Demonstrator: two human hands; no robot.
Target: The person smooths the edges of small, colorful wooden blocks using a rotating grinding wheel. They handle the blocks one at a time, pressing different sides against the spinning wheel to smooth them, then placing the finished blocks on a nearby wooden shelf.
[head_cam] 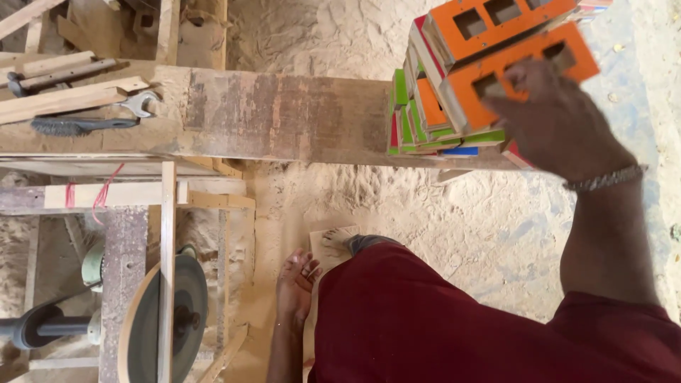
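Underfoot, pale sawdust-covered floor (461, 213) fills most of the view, giving open room between the person's legs and the long wooden bench (284, 113) that runs across the upper part of the picture. That bench's near edge is straight and worn, with a dark stained patch along its middle stretch bare of things. At its right end stands a stack of painted wooden blocks (425, 113), flat rectangular pieces with orange, green, red and blue faces, leaning together and reaching past the bench's near edge. Topmost are orange panels (511, 50) with square holes cut through them, tilted up toward the upper right corner. On these the right hand (560, 120) rests, its fingers (507, 89) curled around the edge of the lower orange panel and gripping it; a metal bracelet (606, 179) circles the wrist. The left hand is out of view. At lower left a round grinding wheel (167, 319) sits in a wooden frame, close beside a bare foot (296, 280). On the bench's left end lie loose wood strips (64, 99), a wire brush (78, 125) and a small spanner (140, 104), well apart from the blocks.
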